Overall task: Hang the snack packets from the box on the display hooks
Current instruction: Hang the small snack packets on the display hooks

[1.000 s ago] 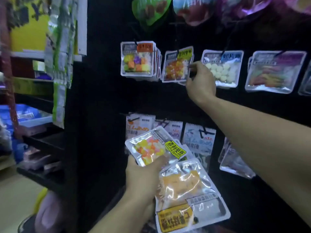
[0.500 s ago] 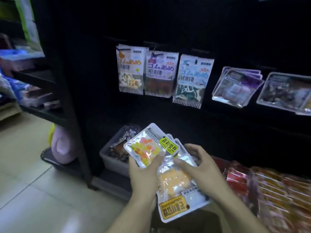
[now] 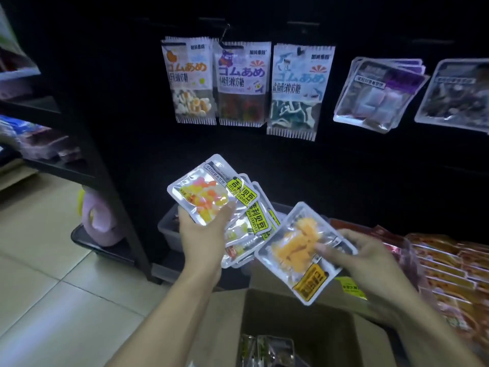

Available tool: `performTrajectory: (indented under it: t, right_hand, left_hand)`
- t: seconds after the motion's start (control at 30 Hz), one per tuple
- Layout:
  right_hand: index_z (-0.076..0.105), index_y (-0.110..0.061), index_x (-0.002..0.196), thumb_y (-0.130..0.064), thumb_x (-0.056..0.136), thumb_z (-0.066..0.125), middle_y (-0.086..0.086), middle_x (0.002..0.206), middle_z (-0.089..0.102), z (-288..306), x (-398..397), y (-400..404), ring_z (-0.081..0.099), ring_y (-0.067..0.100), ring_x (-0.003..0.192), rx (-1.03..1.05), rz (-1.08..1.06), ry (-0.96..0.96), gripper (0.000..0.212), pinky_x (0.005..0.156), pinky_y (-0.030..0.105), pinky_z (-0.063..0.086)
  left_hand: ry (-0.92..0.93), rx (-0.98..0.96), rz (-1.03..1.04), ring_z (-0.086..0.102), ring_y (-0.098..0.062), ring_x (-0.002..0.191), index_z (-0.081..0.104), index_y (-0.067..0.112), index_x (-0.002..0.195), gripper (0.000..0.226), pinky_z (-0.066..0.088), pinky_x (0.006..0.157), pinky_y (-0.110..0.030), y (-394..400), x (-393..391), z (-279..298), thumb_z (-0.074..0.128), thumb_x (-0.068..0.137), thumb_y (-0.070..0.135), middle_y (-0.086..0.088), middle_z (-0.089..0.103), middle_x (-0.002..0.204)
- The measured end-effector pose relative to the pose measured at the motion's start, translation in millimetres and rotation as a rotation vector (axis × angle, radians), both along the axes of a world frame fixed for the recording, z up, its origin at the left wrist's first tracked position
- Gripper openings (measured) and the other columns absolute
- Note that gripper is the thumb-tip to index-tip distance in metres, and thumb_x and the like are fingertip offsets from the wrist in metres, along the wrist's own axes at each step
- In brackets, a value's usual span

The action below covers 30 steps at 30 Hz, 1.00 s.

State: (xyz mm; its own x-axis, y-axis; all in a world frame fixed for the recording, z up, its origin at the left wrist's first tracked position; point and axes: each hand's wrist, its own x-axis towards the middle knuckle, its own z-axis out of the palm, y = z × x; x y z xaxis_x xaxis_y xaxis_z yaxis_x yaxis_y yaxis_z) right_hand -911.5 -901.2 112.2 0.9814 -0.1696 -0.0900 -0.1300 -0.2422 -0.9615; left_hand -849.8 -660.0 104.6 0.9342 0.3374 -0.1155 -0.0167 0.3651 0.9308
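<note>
Orange-filled packet (image 3: 304, 250) pinched in my right hand (image 3: 367, 258), just right of the fanned packets (image 3: 238, 207) my left hand (image 3: 203, 234) grips. Cardboard box (image 3: 299, 327) open below both grips. Hung gummy packets (image 3: 242, 83) above on the dark display; red packs (image 3: 447, 266) stacked to the right.

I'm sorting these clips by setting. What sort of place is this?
Most likely a small shop's snack aisle: candy packets hang on a black display panel, more red packs are stacked below, and an open cardboard box of stock sits underneath.
</note>
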Motion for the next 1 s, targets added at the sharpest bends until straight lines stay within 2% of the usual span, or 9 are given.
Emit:
performTrajectory:
  t: [0.17,0.3,0.4,0.5,0.57,0.67,0.77,0.9,1.0]
  right_hand:
    - [0.079,-0.009,0.106,-0.028,0.09,0.072,0.026,0.107,0.077,2,6,-18,0.069,0.057,0.101,0.326,-0.071,-0.103,0.026,0.096,0.076,0.049]
    - [0.075,-0.008,0.116,-0.023,0.097,0.072,0.011,0.106,0.079,1,19,-30,0.073,0.032,0.087,0.587,-0.505,-0.218,0.024,0.071,0.04,0.056]
    - [0.075,-0.014,0.102,-0.029,0.097,0.075,0.011,0.101,0.08,-4,26,-43,0.071,0.032,0.082,0.507,-0.694,-0.275,0.016,0.063,0.036,0.057]
    - [0.075,-0.011,0.095,-0.036,0.094,0.077,0.024,0.105,0.076,-9,27,-37,0.071,0.048,0.084,0.366,-0.684,-0.339,0.026,0.077,0.057,0.061]
    - [0.076,-0.019,0.083,-0.04,0.092,0.077,0.013,0.089,0.078,0,24,-34,0.073,0.038,0.08,0.341,-0.647,-0.424,0.022,0.077,0.049,0.061]
    - [0.076,-0.019,0.084,-0.037,0.083,0.081,0.008,0.077,0.074,12,21,-27,0.07,0.023,0.064,0.302,-0.336,-0.352,0.018,0.054,0.033,0.059]
    - [0.078,-0.022,0.082,-0.016,0.086,0.085,-0.004,0.065,0.071,1,23,-19,0.059,0.005,0.05,-0.093,-0.111,-0.233,0.01,0.043,0.02,0.046]
    - [0.079,-0.026,0.086,-0.023,0.086,0.087,-0.008,0.069,0.073,-1,20,-12,0.063,0.006,0.046,-0.196,-0.01,-0.108,0.008,0.038,0.021,0.042]
    - [0.081,-0.029,0.087,-0.031,0.081,0.09,-0.012,0.073,0.075,4,17,-4,0.064,0.005,0.05,-0.273,0.077,-0.134,0.011,0.042,0.024,0.045]
  left_hand:
    - [0.022,0.104,-0.315,0.079,-0.03,0.106,0.064,0.019,0.128,0.058,0.06,0.097,-0.06,-14,-7,-4,0.09,0.077,0.021,-0.004,0.081,0.114]
    - [0.048,0.04,-0.497,0.077,-0.039,0.107,0.061,0.013,0.132,0.057,0.058,0.097,-0.066,-21,-14,-7,0.084,0.08,0.015,-0.012,0.08,0.119]
    - [0.051,0.061,-0.551,0.078,-0.04,0.106,0.062,0.017,0.13,0.054,0.058,0.096,-0.066,-23,-16,-8,0.084,0.081,0.013,-0.012,0.08,0.118]
    - [0.071,0.132,-0.518,0.079,-0.034,0.104,0.064,0.02,0.128,0.052,0.06,0.096,-0.061,-27,-19,-14,0.086,0.081,0.016,-0.007,0.081,0.114]
    - [0.069,0.189,-0.456,0.079,-0.028,0.104,0.065,0.023,0.126,0.049,0.059,0.1,-0.058,-28,-18,-20,0.087,0.082,0.021,-0.003,0.082,0.113]
    - [0.048,0.233,-0.471,0.079,-0.021,0.107,0.065,0.027,0.126,0.048,0.057,0.102,-0.054,-29,-18,-18,0.085,0.083,0.03,0.003,0.081,0.115]
    - [0.047,0.255,-0.573,0.078,-0.01,0.104,0.064,0.034,0.126,0.039,0.06,0.092,-0.04,-32,-20,-12,0.078,0.09,0.033,0.013,0.081,0.114]
    - [0.034,0.311,-0.652,0.076,0.003,0.097,0.06,0.037,0.126,0.039,0.056,0.073,-0.016,-33,-24,-14,0.074,0.09,0.037,0.02,0.08,0.112]
    - [0.058,0.354,-0.745,0.077,-0.003,0.101,0.059,0.038,0.125,0.049,0.058,0.075,-0.018,-38,-31,-17,0.083,0.083,0.031,0.018,0.08,0.11]
